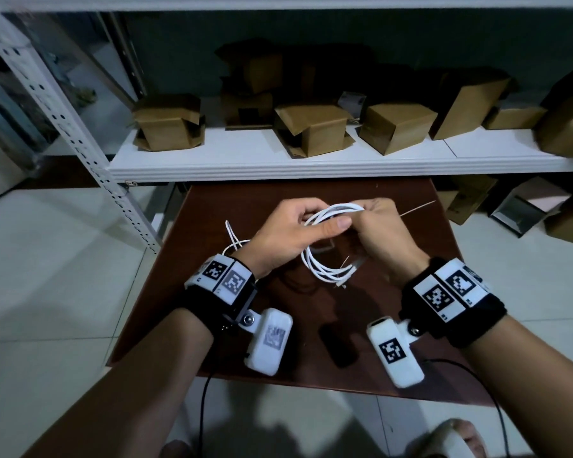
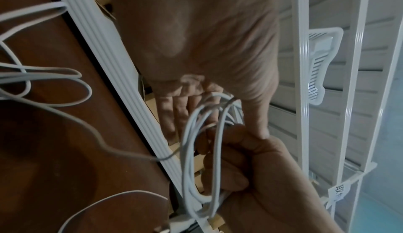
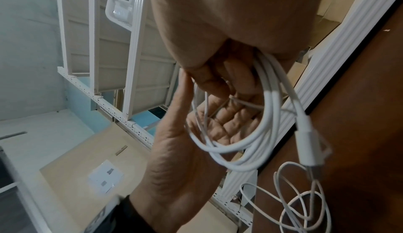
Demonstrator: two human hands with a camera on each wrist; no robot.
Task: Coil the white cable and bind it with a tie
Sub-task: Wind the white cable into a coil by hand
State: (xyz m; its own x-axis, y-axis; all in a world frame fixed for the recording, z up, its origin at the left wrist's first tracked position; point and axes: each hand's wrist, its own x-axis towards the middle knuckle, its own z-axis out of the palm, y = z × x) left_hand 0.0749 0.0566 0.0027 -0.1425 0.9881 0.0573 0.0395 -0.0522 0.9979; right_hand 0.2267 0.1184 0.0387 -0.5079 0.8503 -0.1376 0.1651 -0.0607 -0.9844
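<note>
Both hands (image 1: 325, 233) grip the white cable (image 1: 321, 269) (coiled).

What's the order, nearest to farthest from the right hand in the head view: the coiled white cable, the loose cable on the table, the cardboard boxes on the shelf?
From the right hand:
1. Coiled white cable, held in it.
2. Loose cable, left on the table.
3. Cardboard boxes, on the shelf behind.

Dim overall — soft shadows, wide-angle edge bending, slight blur.

Bare table (image 1: 394, 325) lies near the wrists; loose cable (image 1: 234, 241) (perhaps tangled) clutters left, shelf edge (image 1: 311, 170) blocks beyond.
</note>
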